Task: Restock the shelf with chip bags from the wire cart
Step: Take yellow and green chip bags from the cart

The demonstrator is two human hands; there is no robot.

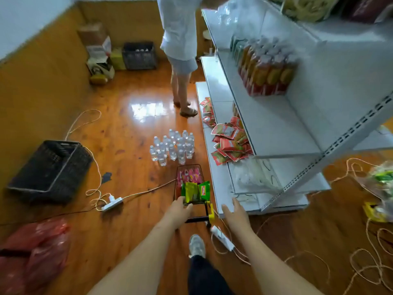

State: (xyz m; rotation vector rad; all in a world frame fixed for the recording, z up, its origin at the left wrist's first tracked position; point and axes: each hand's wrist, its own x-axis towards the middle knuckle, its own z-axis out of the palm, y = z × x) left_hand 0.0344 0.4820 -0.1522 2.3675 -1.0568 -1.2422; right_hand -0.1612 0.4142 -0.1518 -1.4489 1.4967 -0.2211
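A glossy wooden floor runs beside the white shelf. The left hand reaches the wire cart, its grip relaxed, holding nothing; green and yellow chip bags stand just beyond its fingertips. They are probably light, crinkly and crushable, best pinched by the top seam. The right hand hovers with its grip released beside the cart, near the bottom shelf.

I've got both forearms bare, no sleeves or watch showing; below them one dark trouser leg and a pale grey-white laced trainer.
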